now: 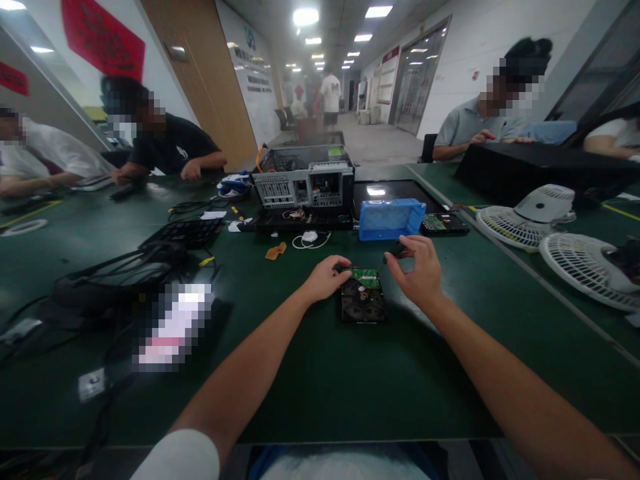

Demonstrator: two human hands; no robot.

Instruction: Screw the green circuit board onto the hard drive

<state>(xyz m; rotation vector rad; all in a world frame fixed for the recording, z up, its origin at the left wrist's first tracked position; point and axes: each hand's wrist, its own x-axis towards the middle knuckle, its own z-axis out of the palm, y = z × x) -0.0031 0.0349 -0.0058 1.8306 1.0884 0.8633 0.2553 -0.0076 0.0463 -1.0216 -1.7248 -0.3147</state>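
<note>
A hard drive (pixel 363 305) lies on the green table with its green circuit board side up. My left hand (pixel 326 277) is closed on its upper left corner, thumb and fingers at the edge. Just right of the drive, my right hand (pixel 420 268) pinches a small screwdriver (pixel 395 251) with a dark handle. The screwdriver's thin tip is hard to make out near the board's upper right corner.
Beyond the drive stand a blue plastic bin (pixel 390 220) and an opened computer case (pixel 304 183). Another drive (pixel 444 223) lies right of the bin. White fan parts (pixel 530 217) are at right; a black bag (pixel 115 280) and lit phone (pixel 175 327) at left. Several people sit around.
</note>
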